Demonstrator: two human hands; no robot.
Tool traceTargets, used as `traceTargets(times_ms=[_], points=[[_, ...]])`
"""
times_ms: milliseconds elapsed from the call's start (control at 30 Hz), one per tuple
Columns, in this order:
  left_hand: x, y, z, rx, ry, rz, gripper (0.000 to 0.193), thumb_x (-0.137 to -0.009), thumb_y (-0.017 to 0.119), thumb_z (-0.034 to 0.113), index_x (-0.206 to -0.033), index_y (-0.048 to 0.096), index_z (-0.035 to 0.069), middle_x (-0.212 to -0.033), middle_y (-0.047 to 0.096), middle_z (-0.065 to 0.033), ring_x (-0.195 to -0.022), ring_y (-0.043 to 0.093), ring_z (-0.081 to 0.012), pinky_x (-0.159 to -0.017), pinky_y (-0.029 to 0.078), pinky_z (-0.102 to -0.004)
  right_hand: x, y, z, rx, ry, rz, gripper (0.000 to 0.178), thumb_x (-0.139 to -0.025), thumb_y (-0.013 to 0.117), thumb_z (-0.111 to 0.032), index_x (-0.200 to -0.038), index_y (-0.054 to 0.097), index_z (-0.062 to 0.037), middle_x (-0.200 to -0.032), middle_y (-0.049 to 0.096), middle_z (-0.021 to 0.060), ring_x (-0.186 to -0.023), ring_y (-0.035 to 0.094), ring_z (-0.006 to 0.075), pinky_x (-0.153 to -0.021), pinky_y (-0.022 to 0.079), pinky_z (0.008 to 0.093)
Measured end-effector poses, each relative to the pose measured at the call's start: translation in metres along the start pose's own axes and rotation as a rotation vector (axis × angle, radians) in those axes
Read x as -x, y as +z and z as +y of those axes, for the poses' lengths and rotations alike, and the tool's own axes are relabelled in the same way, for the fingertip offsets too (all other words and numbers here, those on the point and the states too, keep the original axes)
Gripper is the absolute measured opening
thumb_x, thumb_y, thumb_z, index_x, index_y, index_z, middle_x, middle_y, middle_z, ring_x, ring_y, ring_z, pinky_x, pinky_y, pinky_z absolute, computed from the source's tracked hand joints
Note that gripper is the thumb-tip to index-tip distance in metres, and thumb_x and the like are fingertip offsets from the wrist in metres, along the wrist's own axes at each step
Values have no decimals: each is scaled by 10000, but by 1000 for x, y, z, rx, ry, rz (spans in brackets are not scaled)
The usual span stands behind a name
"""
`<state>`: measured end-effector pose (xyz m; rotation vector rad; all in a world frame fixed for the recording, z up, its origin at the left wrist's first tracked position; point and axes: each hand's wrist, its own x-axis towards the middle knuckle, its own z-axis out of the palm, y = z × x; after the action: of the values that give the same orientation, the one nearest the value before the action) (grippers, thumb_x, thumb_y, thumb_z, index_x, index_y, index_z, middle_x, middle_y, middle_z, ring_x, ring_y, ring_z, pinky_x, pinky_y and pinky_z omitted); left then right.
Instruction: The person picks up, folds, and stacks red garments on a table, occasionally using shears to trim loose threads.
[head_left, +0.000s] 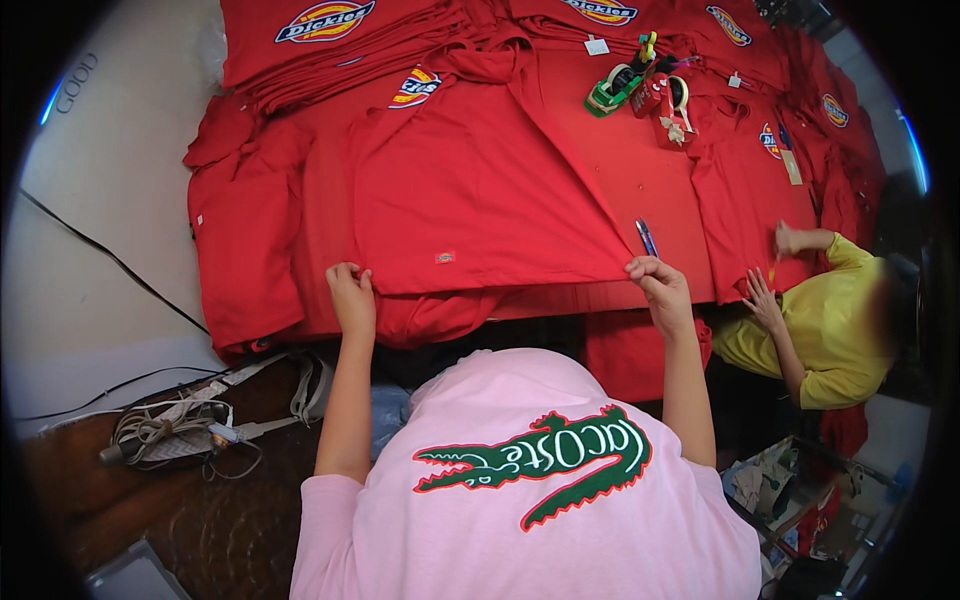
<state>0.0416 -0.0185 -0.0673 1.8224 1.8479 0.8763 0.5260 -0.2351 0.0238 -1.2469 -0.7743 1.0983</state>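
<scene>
A red shirt (470,190) lies spread over the red-covered table in front of me, its neck end at the far side. It has a round logo on the chest and a small label near the hem. My left hand (351,300) pinches the left corner of the hem at the table's near edge. Fingers of my right hand (660,290) are closed on the right corner, so the hem stretches between both hands. Just beyond my right hand lie pens (647,238).
Stacks of folded red shirts (320,60) line the far side. A green tape dispenser (612,92) and a red tape dispenser (674,118) stand at the far right. A co-worker in yellow (810,330) handles another red shirt (745,200). Coiled cables (175,430) lie lower left.
</scene>
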Motion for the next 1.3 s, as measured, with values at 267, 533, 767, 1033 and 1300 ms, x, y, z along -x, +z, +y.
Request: traceTargets(times_ms=[267, 533, 767, 1033, 1300], points=[[15, -24, 6, -56, -152, -47, 264, -858, 743, 57, -1081, 604, 26, -828, 658, -147, -798, 666, -339, -768, 525, -457, 17, -9, -9, 45, 55, -90, 155, -813, 606, 87, -873, 732, 21, -943, 708, 96, -956, 673, 176, -905, 516, 308], [14, -48, -5, -201, -162, -57, 249, -859, 731, 112, -1074, 645, 20, -1025, 695, -161, -902, 690, -317, -856, 537, -433, 37, -24, -9, 958, 859, -346, 226, -826, 726, -89, -1018, 770, 23, -815, 767, 114, -670, 718, 176, -662, 570, 312], [-37, 35, 76, -153, 43, -40, 614, -932, 728, 438, -1340, 575, 5, -1088, 714, -269, -988, 704, -402, -876, 550, -456, -86, 96, 33, 1085, -273, -1, 528, -956, 665, -220, -1432, 542, -28, -1455, 566, 201, -1378, 514, 352, -1160, 408, 428], [-50, 43, 48, -306, -105, -122, 451, -1041, 573, 345, -1466, 519, 205, -894, 715, -289, -828, 693, -496, -682, 528, -564, -153, 139, 108, 1450, -457, -211, 745, -1017, 562, -429, -1626, 281, -106, -1693, 254, 140, -1556, 256, 315, -1264, 216, 475], [-50, 11, 46, -292, -80, -165, 454, -1003, 610, 229, -1435, 549, 103, -1109, 716, -220, -1016, 689, -400, -893, 522, -514, -209, 100, 89, 1390, -352, 55, 648, -1030, 566, -355, -1564, 368, -46, -1615, 376, 195, -1444, 429, 383, -1194, 351, 475]])
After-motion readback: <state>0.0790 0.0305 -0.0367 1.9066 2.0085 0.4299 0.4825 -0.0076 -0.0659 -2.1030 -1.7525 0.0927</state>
